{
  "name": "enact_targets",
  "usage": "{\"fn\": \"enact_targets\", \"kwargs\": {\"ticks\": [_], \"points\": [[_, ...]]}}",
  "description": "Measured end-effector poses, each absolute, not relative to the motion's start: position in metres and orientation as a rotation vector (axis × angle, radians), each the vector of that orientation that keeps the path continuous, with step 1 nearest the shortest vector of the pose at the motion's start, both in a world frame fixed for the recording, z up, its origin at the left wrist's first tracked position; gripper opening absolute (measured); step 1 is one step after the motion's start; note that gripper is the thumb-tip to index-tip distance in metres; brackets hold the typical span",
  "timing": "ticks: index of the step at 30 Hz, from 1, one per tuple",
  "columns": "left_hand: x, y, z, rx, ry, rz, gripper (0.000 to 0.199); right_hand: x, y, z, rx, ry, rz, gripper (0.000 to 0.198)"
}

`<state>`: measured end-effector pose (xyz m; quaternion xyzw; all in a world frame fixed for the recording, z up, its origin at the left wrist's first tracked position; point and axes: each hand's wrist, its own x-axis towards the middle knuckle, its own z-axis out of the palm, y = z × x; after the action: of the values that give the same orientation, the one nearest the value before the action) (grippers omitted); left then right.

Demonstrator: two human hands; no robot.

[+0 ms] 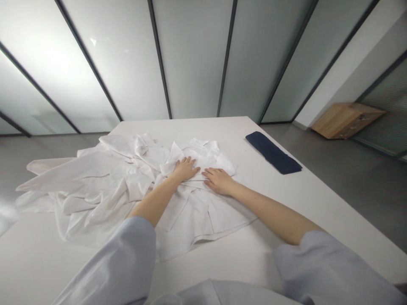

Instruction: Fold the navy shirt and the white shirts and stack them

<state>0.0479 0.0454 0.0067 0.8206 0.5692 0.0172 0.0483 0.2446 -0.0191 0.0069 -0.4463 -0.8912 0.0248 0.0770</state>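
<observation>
Over on the left, a heap of white cloth [104, 186] sprawls across the table [184, 127], all loose folds and creases, its far end poking out past the edge; nothing neat there, so that part looks wholly undone. Moving right, the left hand [186, 169] lies flat on the white garment [203, 212], fingers spread, gripping nothing. The garment sits mid-table, its near part fanned out fairly flat, its far part bunched; call it an early stage, some spreading done, plenty of wrinkles left. Just beside, the right hand [218, 181] presses down too, palm low, fingers stretched, no pinch on the fabric. Further right, well apart, a dark blue cloth [273, 152] lies in a tidy flat strip, out of the way, and beyond it a wooden cabinet [346, 120] stands on the floor. The real obstacle is that heap, crowding the garment so closely you can't tell where one ends.
</observation>
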Motion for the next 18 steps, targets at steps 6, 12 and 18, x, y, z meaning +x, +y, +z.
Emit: {"fn": "enact_targets", "kwargs": {"ticks": [6, 12, 18], "points": [[0.041, 0.051, 0.0, 2.511, 1.715, 0.195, 0.055, 0.257, 0.014, 0.013, -1.294, -2.512, 0.267, 0.035], [0.041, 0.049, 0.001, 2.533, 1.733, 0.201, 0.053, 0.302, 0.065, 0.012, -1.952, -1.804, 0.207, 0.041], [0.06, 0.058, 0.013, 2.633, 1.639, 0.201, 0.055, 0.319, 0.076, 0.004, -2.0, -1.688, 0.358, 0.044]]}}
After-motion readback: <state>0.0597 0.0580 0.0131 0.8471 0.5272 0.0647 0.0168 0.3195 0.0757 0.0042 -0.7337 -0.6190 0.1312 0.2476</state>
